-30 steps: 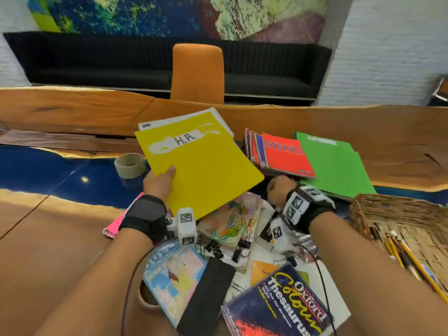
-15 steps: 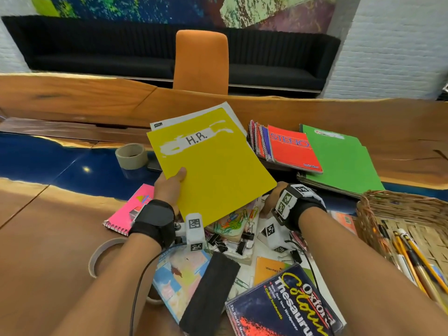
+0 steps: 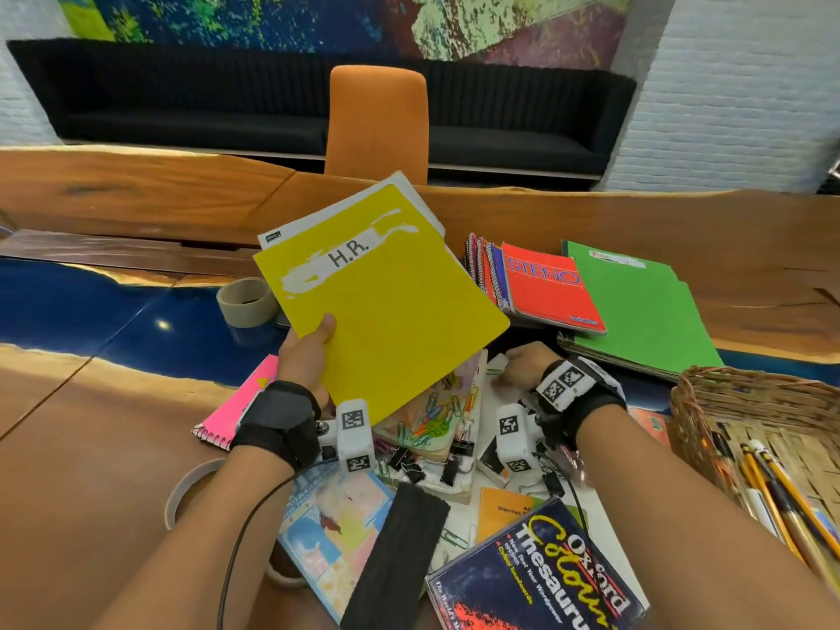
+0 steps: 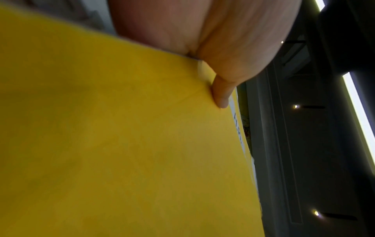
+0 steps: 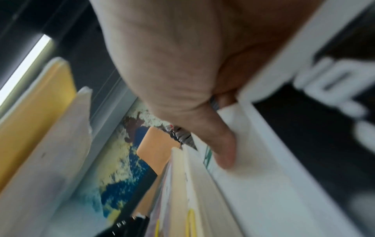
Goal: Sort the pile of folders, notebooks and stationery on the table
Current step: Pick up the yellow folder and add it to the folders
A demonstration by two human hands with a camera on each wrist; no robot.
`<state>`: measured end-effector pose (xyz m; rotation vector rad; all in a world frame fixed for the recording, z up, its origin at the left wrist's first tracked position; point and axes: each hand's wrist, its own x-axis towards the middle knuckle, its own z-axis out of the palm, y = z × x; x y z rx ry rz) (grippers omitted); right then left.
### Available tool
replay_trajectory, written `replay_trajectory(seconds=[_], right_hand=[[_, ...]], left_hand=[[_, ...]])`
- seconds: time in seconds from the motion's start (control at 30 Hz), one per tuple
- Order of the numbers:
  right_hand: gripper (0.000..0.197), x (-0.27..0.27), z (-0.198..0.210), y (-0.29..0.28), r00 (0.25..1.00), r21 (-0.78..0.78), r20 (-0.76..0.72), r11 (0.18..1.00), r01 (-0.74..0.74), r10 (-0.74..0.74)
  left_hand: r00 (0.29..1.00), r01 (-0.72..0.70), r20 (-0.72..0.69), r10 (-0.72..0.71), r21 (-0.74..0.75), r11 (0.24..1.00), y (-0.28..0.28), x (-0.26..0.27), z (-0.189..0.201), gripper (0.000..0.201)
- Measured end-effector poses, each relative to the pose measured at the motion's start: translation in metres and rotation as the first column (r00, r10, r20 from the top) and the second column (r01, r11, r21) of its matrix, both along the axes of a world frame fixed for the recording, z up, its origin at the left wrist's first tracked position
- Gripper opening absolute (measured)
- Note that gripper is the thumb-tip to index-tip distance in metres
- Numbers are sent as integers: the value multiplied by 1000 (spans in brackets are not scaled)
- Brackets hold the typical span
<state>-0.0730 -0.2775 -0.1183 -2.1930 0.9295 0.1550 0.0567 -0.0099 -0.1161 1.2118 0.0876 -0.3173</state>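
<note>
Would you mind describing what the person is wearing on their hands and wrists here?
Both forearms are bare, with no sleeves or gloves. The left hand has a black fabric wrist strap carrying a white block with black-and-white square markers, and a thin black cable runs back along the forearm. The right hand wears a similar black strap with white marker blocks.

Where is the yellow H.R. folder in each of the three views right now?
Head: yellow H.R. folder at centre, raised over the pile, gripped by the left hand.
Left wrist: it fills the left and centre, thumb on its edge.
Right wrist: yellow slab at far left, blurred, probably the folder.
Shared landmark: the orange chair, in the head and right wrist views.
</note>
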Motion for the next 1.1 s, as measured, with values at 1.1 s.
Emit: replay_trajectory(seconds=[1.1], right_hand=[[5, -32, 154, -10, 483, 108, 861, 986, 127, -157]], left_hand=[[997, 71, 35, -66, -193, 979, 3, 9, 25, 72]])
